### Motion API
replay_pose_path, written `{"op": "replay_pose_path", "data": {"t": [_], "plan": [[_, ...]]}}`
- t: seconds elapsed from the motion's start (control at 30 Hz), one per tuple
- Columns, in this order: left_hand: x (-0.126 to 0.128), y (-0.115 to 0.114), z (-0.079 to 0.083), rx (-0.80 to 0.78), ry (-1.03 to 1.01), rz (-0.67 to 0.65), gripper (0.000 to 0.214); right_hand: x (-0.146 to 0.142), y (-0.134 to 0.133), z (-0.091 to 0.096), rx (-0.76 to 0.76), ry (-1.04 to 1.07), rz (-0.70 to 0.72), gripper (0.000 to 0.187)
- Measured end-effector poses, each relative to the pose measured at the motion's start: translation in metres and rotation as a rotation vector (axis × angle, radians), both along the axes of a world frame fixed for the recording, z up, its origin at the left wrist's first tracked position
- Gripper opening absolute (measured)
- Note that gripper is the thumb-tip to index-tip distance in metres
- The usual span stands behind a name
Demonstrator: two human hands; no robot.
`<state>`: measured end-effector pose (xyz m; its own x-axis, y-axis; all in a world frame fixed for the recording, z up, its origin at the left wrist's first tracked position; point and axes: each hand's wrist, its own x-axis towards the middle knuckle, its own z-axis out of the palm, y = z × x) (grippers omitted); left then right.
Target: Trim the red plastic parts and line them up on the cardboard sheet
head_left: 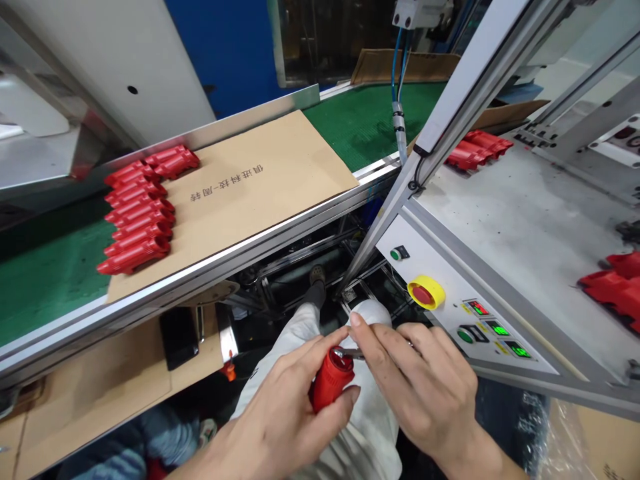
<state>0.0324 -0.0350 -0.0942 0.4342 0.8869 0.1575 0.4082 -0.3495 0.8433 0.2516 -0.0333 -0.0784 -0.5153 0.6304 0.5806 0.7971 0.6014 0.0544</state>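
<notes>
My left hand (pixel 287 403) is wrapped around a red plastic cylinder (pixel 331 383), its open end tilted up toward my right hand. My right hand (pixel 420 383) pinches a slim, shiny metal tool (pixel 351 353) whose tip is at the rim of that opening. Most of the tool is hidden by my fingers, so its exact kind does not show. Both hands are close together over my lap. Similar red plastic parts (pixel 137 217) lie in a row on a cardboard sheet (pixel 280 173) at the left.
A green conveyor belt (pixel 360 123) runs behind a metal rail. At the right, a machine table (pixel 515 220) bears more red parts (pixel 480 148) and has a control panel with an emergency stop button (pixel 425 292). A black phone (pixel 179 338) lies on a lower cardboard-covered shelf. Another person's blue-clad leg (pixel 145 443) is below.
</notes>
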Motion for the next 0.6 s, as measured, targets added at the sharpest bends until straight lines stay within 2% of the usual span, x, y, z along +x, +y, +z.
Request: {"op": "replay_pose_path", "data": {"t": [0.17,0.37,0.6], "plan": [[0.000,0.000,-0.002,0.062,-0.022,0.021,0.065,0.002,0.000,-0.003,-0.011,-0.020,0.009,0.041],[0.000,0.003,-0.005,-0.048,0.001,-0.007,0.062,0.006,0.000,-0.019,-0.129,0.085,0.035,0.061],[-0.003,0.002,-0.014,-0.061,0.008,-0.012,0.071,0.003,0.004,-0.018,-0.168,0.177,0.064,0.054]]}}
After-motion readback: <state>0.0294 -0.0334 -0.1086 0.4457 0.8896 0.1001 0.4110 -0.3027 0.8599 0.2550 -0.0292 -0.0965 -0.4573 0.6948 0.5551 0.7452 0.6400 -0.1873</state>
